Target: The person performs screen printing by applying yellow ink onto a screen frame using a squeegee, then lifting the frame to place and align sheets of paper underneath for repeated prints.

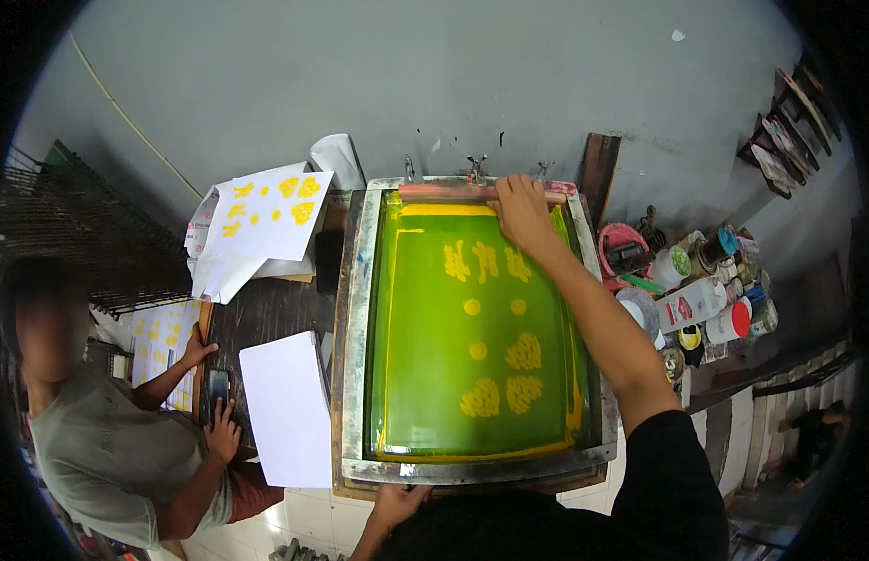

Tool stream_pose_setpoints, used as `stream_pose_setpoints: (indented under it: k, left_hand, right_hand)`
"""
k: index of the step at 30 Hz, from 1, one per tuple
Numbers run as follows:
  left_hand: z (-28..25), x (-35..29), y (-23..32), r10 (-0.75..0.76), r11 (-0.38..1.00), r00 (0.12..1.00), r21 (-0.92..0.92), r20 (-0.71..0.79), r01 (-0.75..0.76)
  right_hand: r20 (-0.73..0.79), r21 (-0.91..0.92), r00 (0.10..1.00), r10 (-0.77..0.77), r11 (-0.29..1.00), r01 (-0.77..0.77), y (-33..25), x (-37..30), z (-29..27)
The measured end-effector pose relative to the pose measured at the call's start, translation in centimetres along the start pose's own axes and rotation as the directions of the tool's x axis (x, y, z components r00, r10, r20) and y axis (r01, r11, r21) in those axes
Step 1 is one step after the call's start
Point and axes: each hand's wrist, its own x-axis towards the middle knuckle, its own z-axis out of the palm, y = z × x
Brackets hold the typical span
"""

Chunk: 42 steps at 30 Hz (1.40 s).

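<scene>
Right hand curls closed around a long, reddish squeegee atop a glossy green, yellow-patterned screen.

So the screen frame is sitting right of the bench, with the squeegee lying across its far end under the right hand. The left hand is sitting by its near edge. On the bench, a paper stack is lying at the near edge, a phone by the left edge, a sheet at the far edge. Bottles are crowding right of the frame.
</scene>
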Motion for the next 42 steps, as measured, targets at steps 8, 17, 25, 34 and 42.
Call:
stream_pose_setpoints:
  k: [8,17,25,34,42]
  left_hand:
    - [0.1,0.2,-0.9,-0.028,0.996,0.999,-0.082,0.032,0.03]
    - [0.1,0.4,0.3,-0.046,0.974,0.998,-0.22,0.032,0.052]
    - [0.0,0.3,-0.4,0.036,0.999,0.999,-0.037,-0.01,-0.037]
    - [-0.3,0.2,0.1,-0.011,1.0,0.998,-0.016,0.054,0.012]
    - [0.5,0.3,-1.3,-0.004,0.989,1.0,-0.147,0.006,0.005]
  right_hand:
    - [-0.04,-0.016,0.997,-0.06,0.998,0.06,0.1,0.5,0.6]
    - [0.005,0.158,0.995,-0.097,0.983,0.095,-0.1,0.7,1.8]
    - [0.095,-0.006,0.995,0.039,0.999,-0.038,2.0,-0.4,-0.6]
    - [0.217,0.044,0.974,0.066,0.996,-0.078,1.6,1.1,-1.8]
    - [0.121,0.066,0.992,-0.023,0.998,0.015,-0.3,-0.4,-2.2]
